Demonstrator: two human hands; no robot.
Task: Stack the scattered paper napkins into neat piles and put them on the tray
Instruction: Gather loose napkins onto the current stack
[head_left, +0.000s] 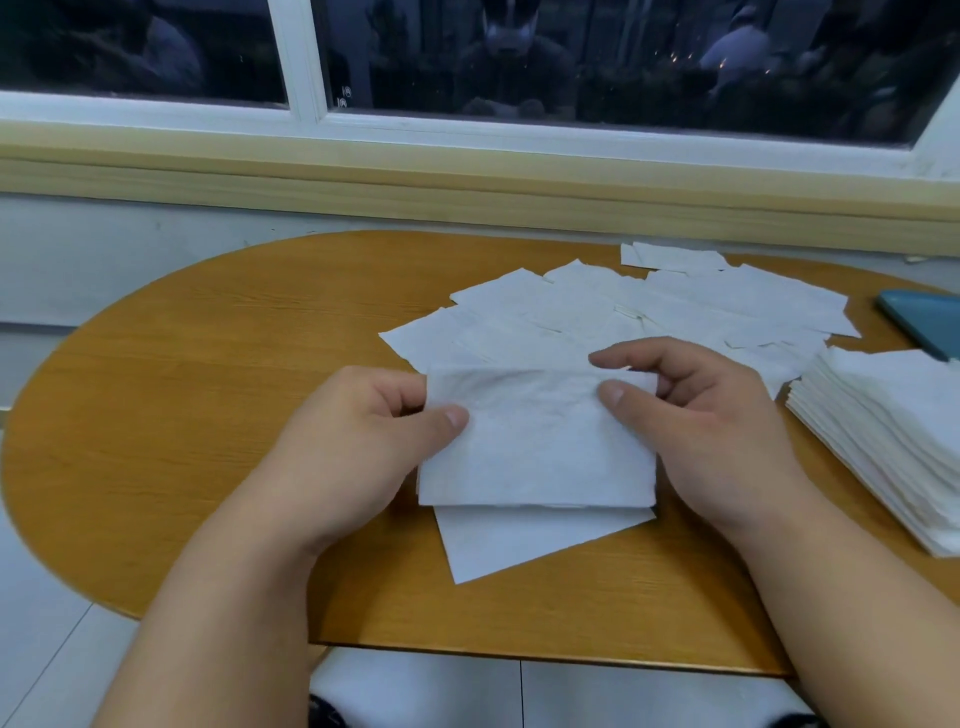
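White napkins (535, 441), orange-brown woodgrain table (208, 415), teal tray (924, 322).

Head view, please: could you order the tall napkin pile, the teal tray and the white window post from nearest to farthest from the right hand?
1. tall napkin pile, just right of the right hand, which pinches the held napkins.
2. teal tray, beyond that pile at the table's right edge.
3. white window post, far back left, past the table.

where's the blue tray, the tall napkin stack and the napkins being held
blue tray (924, 322): head view, on its visible top surface
tall napkin stack (891, 410): head view, on the top sheet
held napkins (537, 447): head view, middle of the top sheet
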